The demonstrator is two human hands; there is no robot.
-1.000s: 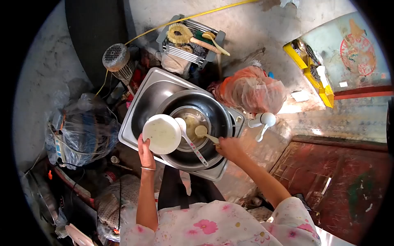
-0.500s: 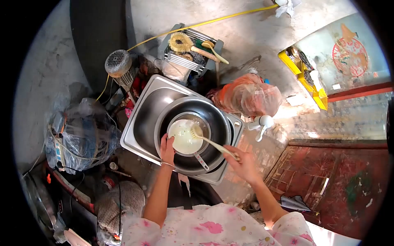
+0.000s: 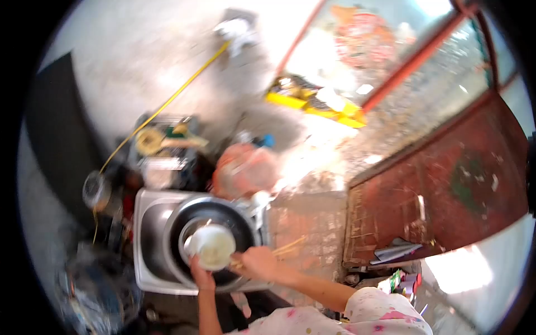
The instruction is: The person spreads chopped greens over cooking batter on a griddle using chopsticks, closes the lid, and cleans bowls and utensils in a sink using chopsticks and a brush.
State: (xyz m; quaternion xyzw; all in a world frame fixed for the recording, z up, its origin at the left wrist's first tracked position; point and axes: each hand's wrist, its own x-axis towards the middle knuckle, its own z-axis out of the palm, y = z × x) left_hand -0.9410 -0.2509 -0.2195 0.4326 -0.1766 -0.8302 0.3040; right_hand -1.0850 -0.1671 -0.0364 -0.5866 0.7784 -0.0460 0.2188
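A white bowl (image 3: 216, 245) is above a large steel basin (image 3: 173, 245), overlapping a smaller steel vessel (image 3: 186, 241) inside it. My left hand (image 3: 202, 273) grips the bowl's near left edge. At the bowl's right side, my right hand (image 3: 258, 262) is closed round a pale, thin-handled brush (image 3: 290, 245); its handle sticks out to the right. Motion blurs the handle into a double line, and the brush head cannot be made out. The basin stands in a steel sink (image 3: 146, 245).
A white tap (image 3: 260, 202) stands at the sink's right corner, beside an orange plastic bag (image 3: 244, 170). Brushes lie on a rack (image 3: 167, 139) behind. A red board (image 3: 402, 190) lies at right; a plastic-wrapped object (image 3: 100, 290) sits at left.
My view has swung to the right and blurred. The bowl has shifted right relative to the smaller steel vessel, with my left hand on it. My right hand has come closer to the bowl.
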